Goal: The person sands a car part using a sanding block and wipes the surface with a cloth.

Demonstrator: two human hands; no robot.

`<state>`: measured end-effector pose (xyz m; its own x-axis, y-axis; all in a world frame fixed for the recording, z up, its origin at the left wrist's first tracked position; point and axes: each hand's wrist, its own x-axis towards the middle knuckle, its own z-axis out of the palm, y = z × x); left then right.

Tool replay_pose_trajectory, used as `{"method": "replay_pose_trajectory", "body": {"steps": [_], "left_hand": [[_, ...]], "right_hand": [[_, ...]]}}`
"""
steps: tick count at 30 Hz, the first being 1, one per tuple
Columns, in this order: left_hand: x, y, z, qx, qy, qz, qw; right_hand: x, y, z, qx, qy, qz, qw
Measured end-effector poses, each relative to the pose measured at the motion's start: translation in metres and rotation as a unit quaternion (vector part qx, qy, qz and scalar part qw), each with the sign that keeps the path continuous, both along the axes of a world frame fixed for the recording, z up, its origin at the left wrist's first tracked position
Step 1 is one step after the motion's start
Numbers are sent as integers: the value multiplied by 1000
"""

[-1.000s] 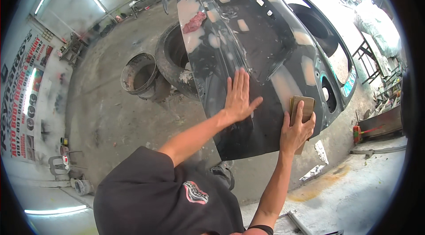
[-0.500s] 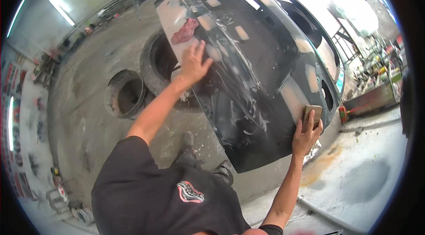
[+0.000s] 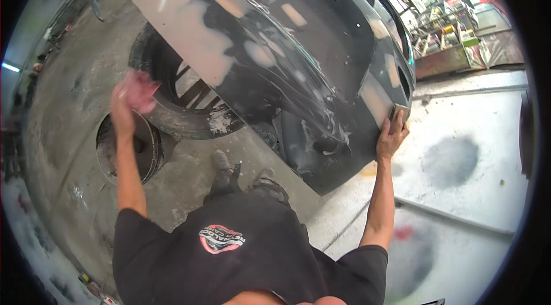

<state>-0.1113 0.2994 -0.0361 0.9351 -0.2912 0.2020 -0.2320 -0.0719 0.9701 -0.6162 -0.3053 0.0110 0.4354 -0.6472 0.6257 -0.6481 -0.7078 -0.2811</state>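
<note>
My left hand (image 3: 121, 111) is closed around a crumpled pink rag (image 3: 142, 92), blurred by motion. It is held off the car body panel, above the round bucket (image 3: 150, 168) and beside the tire. At the panel's right side, my right hand (image 3: 391, 138) grips a brown sanding block (image 3: 400, 111) lying against the surface near a pale patch. The large dark car body panel (image 3: 350, 35) carries several beige and whitish patches and wet-looking streaks. Its near corner points toward me.
A big tire (image 3: 186, 123) lies under the panel's left edge. At the far right, a cluttered reddish bench (image 3: 442, 64) holds several tools and containers. White flooring with dark round smudges (image 3: 450, 161) spreads on the right. My shoes (image 3: 221, 161) stand on grey concrete.
My left hand has picked the pink rag up off the panel and swung left over the bucket. My right hand stays at the panel's right side with the sanding block. The view has shifted.
</note>
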Motion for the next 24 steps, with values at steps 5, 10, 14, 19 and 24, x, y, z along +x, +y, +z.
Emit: {"method": "replay_pose_trajectory", "body": {"steps": [5,10,14,19,24], "left_hand": [[-61,138,-59,-279,410,-13,868],[-60,188,-221,280,469,-36,837],[-32,271,-377,467,277,36,839],[-71,229,-420,553,389,-33,736],[-49,255,-376,418,503,-27,756]], "right_hand": [[9,4,1,8,18,-14,1000],[-4,9,19,10,42,-50,998],[12,10,-8,74,23,-75,994],[6,14,6,44,34,-89,995],[5,10,5,48,16,-99,994]]}}
